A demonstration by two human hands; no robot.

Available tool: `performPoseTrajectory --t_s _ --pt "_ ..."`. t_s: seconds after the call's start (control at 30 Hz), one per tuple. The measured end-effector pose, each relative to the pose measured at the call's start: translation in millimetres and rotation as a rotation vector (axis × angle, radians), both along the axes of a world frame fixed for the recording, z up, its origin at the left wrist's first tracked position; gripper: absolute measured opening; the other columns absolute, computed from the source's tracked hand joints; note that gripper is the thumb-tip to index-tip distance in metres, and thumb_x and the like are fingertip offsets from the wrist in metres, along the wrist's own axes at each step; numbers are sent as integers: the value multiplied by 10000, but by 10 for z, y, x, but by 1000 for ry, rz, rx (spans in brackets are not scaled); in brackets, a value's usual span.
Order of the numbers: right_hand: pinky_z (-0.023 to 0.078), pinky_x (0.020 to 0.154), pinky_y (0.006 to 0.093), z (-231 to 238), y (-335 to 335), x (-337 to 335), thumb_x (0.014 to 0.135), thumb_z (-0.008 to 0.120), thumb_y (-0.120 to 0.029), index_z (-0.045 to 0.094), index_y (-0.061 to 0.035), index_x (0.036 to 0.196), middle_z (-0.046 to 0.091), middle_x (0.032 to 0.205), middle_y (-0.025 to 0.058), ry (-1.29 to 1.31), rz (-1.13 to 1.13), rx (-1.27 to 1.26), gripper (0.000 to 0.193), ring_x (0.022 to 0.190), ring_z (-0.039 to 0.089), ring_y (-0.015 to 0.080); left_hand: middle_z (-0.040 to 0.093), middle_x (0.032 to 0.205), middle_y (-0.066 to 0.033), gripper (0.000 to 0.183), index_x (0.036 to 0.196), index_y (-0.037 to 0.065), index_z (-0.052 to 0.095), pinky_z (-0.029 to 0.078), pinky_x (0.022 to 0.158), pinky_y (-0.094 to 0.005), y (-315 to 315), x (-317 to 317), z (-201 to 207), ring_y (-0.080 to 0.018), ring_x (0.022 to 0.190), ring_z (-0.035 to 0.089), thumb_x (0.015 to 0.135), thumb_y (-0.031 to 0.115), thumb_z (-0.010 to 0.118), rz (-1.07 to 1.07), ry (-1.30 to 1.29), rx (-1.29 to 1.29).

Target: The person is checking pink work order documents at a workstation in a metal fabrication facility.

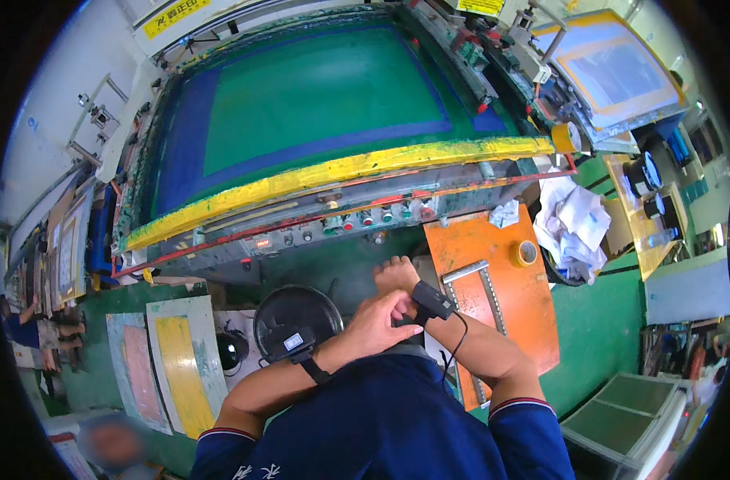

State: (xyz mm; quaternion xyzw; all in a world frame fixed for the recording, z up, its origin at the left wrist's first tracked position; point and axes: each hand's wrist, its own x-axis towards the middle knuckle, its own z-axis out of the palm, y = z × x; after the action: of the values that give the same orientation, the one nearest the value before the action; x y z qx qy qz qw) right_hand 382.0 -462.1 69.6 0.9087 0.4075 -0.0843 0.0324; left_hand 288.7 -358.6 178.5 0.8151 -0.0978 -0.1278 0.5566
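My left hand reaches across my body to my right wrist. Its thumb and fingers close on the black wrist strap there, beside a small black device with a thin cable running down along the forearm. My right hand is held out in front of me, its fingers loosely apart and foreshortened, holding nothing that I can see. Another black device with a pale label is strapped to my left wrist. Just left of my hands stands a round black stool.
Ahead is a large screen-printing machine with a green screen, a yellow-taped front edge and control knobs. An orange table at right bears a metal bar frame and a tape roll. White crumpled cloths fill a bin. Framed boards lie left.
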Motion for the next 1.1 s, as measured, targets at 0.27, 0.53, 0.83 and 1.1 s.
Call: performPoseTrajectory --t_s 0.27,0.53,0.83,1.1 --pt "431 680 390 -217 214 263 804 544 -219 681 -112 832 679 807 75 -131 62 -10 177 811 631 237 663 815 -80 370 950 -3 614 505 638 -290 28 146 -222 -145 711 620 741 260 770 111 2 -7" --pt "445 623 402 -524 78 426 757 563 -223 670 -104 775 661 693 52 -166 123 -35 161 735 653 245 609 704 11 234 876 5 625 452 548 -256 -75 241 -577 -82 623 549 779 186 736 158 169 -204" --pt "462 654 358 -46 526 317 740 573 -190 652 -85 805 659 747 86 -124 193 -144 147 753 638 236 486 672 28 192 945 36 619 312 416 -215 264 73 -225 -46 501 401 846 191 672 184 612 -659" --pt "478 696 407 138 664 339 804 532 -192 663 -52 854 673 827 131 -258 176 5 198 804 651 276 519 707 25 96 865 43 587 341 475 -200 508 8 -314 -41 554 441 860 118 648 181 444 -674"
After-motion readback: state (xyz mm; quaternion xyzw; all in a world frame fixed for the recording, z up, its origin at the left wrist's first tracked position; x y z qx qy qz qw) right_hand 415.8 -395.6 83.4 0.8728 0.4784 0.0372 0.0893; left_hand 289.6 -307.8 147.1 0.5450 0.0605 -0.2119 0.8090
